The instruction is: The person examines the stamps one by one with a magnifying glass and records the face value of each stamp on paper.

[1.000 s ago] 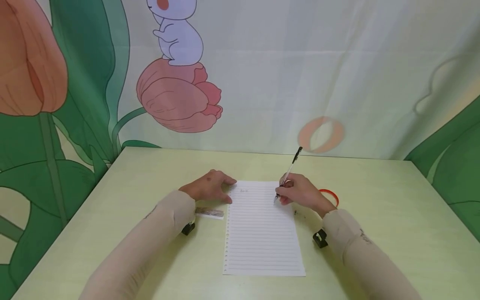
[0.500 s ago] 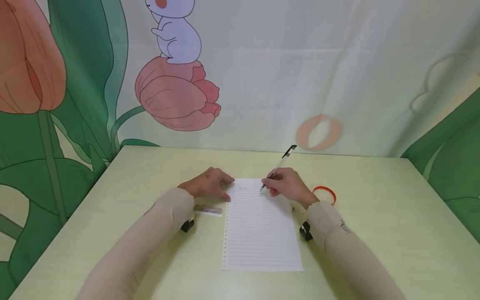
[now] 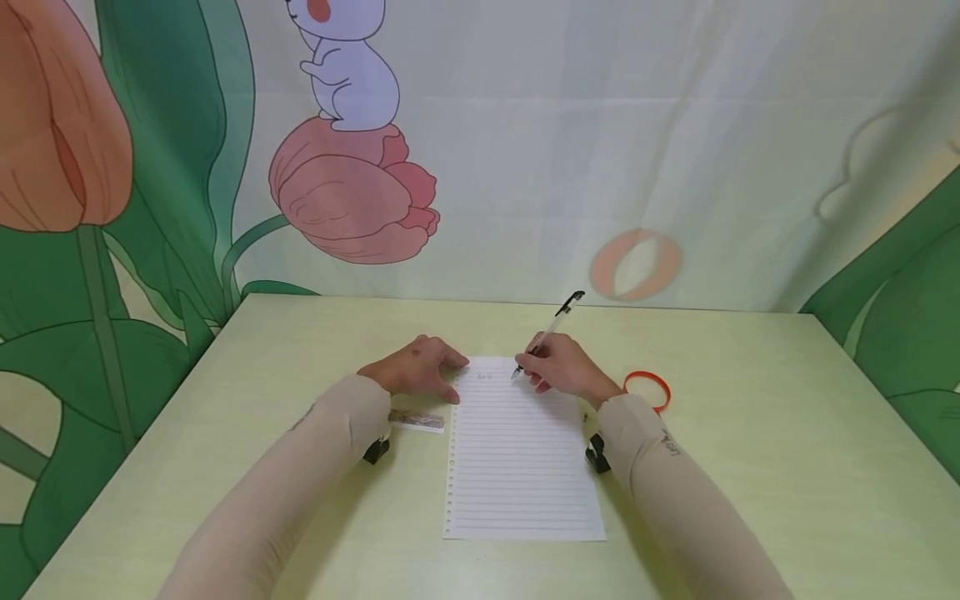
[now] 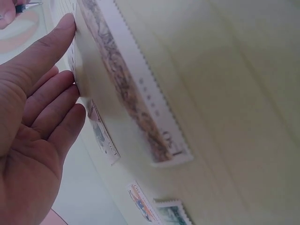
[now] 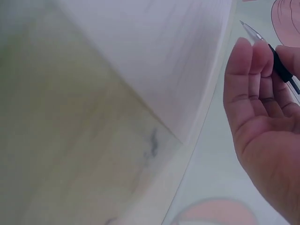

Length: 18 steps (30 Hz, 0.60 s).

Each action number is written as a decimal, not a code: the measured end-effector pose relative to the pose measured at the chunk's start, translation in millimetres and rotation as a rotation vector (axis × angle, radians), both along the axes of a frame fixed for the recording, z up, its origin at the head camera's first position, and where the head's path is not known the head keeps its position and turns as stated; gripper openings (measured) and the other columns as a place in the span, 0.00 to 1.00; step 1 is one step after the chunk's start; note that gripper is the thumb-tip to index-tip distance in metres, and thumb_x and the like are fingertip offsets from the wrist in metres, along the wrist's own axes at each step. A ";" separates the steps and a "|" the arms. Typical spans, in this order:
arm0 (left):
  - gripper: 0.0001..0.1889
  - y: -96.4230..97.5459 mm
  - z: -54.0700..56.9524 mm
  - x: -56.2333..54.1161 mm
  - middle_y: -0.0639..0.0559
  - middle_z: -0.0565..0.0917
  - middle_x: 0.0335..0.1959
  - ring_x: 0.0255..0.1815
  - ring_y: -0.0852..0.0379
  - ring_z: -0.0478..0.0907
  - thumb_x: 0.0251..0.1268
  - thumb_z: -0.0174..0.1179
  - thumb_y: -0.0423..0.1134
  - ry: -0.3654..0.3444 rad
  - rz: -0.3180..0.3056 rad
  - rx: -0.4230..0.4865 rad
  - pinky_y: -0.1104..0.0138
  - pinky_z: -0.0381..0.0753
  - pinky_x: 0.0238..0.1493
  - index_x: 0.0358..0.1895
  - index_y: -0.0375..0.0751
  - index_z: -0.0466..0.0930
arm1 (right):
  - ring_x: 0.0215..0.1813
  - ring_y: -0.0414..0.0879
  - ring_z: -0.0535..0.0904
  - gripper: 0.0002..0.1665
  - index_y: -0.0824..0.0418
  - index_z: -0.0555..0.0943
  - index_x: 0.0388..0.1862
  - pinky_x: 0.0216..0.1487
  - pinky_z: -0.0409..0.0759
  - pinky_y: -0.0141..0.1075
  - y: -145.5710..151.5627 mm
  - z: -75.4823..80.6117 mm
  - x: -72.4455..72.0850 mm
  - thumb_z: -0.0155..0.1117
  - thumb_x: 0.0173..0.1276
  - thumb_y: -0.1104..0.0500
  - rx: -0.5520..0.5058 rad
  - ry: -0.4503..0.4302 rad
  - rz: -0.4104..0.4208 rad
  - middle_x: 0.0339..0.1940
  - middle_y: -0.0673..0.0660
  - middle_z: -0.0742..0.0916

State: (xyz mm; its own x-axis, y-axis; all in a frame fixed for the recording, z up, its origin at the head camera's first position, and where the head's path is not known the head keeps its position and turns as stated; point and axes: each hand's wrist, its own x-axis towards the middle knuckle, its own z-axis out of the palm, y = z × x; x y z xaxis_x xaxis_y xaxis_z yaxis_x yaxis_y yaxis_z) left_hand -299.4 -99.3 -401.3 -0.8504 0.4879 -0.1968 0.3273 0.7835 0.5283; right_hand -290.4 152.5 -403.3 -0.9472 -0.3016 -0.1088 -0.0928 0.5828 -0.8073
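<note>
My right hand [image 3: 561,365] pinches a gel pen [image 3: 551,329] with a clear barrel and black cap end, tilted up and to the right. Its tip is close over the upper part of a lined paper sheet [image 3: 525,467], right of some small handwriting [image 3: 484,376]. In the right wrist view, thumb and fingers hold the pen's black grip [image 5: 280,65]. My left hand [image 3: 420,368] rests at the sheet's upper left edge, thumb and fingers spread apart. The left wrist view shows its fingertips [image 4: 69,22] at the paper's edge, with nothing held.
A long postage stamp [image 3: 417,421] lies beside the sheet under my left wrist. Smaller stamps [image 4: 142,204] show in the left wrist view. Right of my right hand lies a red ring [image 3: 647,390]. A printed curtain [image 3: 510,167] hangs behind the table.
My right hand has moved left across the sheet with the pen, its tip now nearer the handwriting. The red ring shows more fully. My left hand has stayed at the paper's edge.
</note>
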 end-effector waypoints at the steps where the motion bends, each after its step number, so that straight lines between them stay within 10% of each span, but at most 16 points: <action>1: 0.33 0.0 0.2 -0.1 0.51 0.81 0.62 0.66 0.51 0.69 0.51 0.78 0.39 0.001 -0.002 -0.001 0.59 0.66 0.70 0.64 0.40 0.79 | 0.27 0.45 0.80 0.12 0.69 0.81 0.36 0.33 0.85 0.37 -0.4 -0.4 -0.8 0.62 0.74 0.59 -0.001 0.003 0.005 0.27 0.57 0.83; 18: 0.33 0.8 1.1 0.4 0.49 0.80 0.64 0.69 0.51 0.71 0.52 0.77 0.39 -0.006 0.005 -0.011 0.58 0.65 0.71 0.65 0.39 0.79 | 0.32 0.47 0.81 0.10 0.66 0.76 0.37 0.37 0.86 0.39 16.6 -4.3 -3.1 0.58 0.76 0.59 -0.009 0.003 0.016 0.30 0.59 0.82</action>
